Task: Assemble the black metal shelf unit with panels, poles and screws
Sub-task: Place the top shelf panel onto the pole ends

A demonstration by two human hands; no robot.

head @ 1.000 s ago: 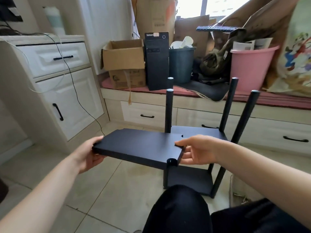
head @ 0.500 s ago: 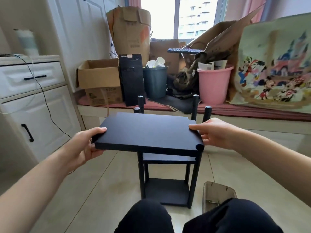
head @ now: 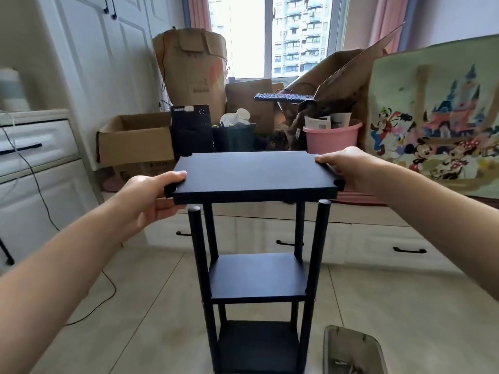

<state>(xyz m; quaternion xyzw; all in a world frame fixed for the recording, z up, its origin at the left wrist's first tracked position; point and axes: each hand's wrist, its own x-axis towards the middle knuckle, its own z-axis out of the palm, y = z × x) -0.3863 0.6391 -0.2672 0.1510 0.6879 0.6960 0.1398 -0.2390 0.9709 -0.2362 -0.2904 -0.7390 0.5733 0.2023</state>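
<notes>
We grip the flat black metal shelf panel (head: 253, 172) by its short ends, left hand (head: 151, 197) and right hand (head: 348, 168) clasping it; it looks stiff and light.

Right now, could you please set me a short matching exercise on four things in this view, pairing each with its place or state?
Things:
1. top panel
2. middle panel
3. keyboard
4. pink bucket

Places or states:
A. fixed between the four poles, partway up the unit
B. stuffed with papers, on the ledge by the cartoon picture
C. held at both ends, above the pole tops
D. resting high on the cardboard under the window

Pairs: 1-C, with the left hand and the right hand gripping its ends; 2-A; 3-D; 4-B.
</notes>
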